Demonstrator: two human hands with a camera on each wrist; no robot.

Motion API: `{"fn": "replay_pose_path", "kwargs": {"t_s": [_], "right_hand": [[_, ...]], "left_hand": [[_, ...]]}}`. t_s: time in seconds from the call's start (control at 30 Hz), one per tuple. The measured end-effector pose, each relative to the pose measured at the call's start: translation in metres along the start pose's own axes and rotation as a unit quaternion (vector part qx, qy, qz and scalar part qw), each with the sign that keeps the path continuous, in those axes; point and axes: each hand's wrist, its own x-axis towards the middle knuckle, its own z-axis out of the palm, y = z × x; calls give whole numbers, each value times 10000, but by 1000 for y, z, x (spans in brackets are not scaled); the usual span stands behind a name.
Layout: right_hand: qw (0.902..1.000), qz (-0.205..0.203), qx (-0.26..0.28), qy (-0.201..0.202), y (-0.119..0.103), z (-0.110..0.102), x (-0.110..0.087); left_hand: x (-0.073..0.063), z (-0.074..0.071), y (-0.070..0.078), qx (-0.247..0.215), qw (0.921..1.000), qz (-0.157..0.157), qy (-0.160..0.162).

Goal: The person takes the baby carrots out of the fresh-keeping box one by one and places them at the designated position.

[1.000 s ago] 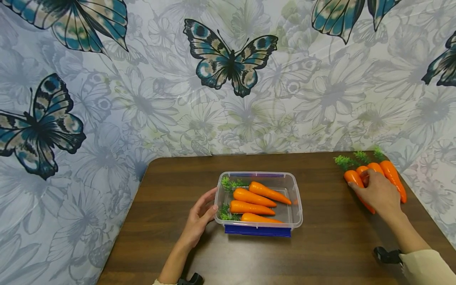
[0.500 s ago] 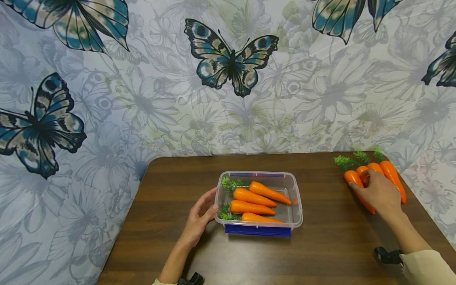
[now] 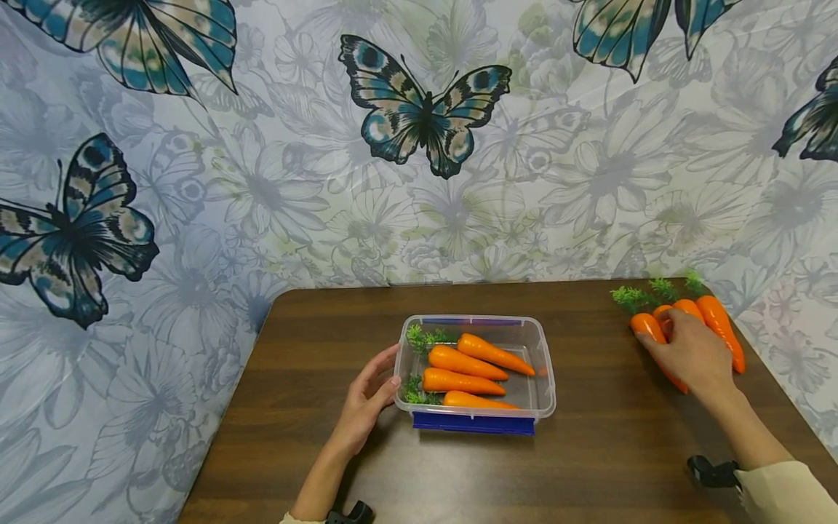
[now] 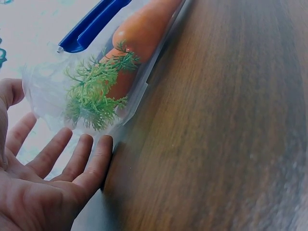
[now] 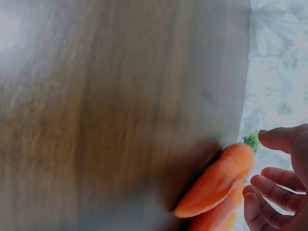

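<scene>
My left hand [image 3: 363,404] rests against the left side of a clear plastic box [image 3: 551,386], thumb at the rim. In the left wrist view its fairly straight fingertips meet the wall of the box. Several orange carrots [image 3: 463,382] with leafy green tops lie inside. At the table's far right my right hand [image 3: 695,355] is over a row of more carrots [image 3: 720,327], partly covering the middle ones. Its thumb is by the leftmost carrot [image 3: 647,327]. The right wrist view shows thumb and loosely bent fingers apart, beside an orange carrot [image 5: 219,185].
A brown wooden table [image 3: 314,349] carries everything. Blue latches [image 3: 473,423] mark the box's front and back. Behind the table hangs a cloth [image 3: 275,218] printed with flowers and butterflies. A black wrist device [image 3: 712,471] sits at the right sleeve.
My right hand and the row of carrots under it have shifted very slightly to the left. The left hand and the box stay where they were.
</scene>
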Motion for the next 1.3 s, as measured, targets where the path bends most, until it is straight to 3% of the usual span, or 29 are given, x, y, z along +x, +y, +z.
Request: {"fn": "replay_pose_path", "kwargs": {"t_s": [0.6, 1.3], "right_hand": [[9953, -791, 525, -166, -62, -2, -4], [9865, -1214, 1016, -426, -122, -5, -19]], "left_hand": [[1, 0, 5, -124, 9997, 129, -175], [1, -1, 4, -156, 9997, 43, -171]]}}
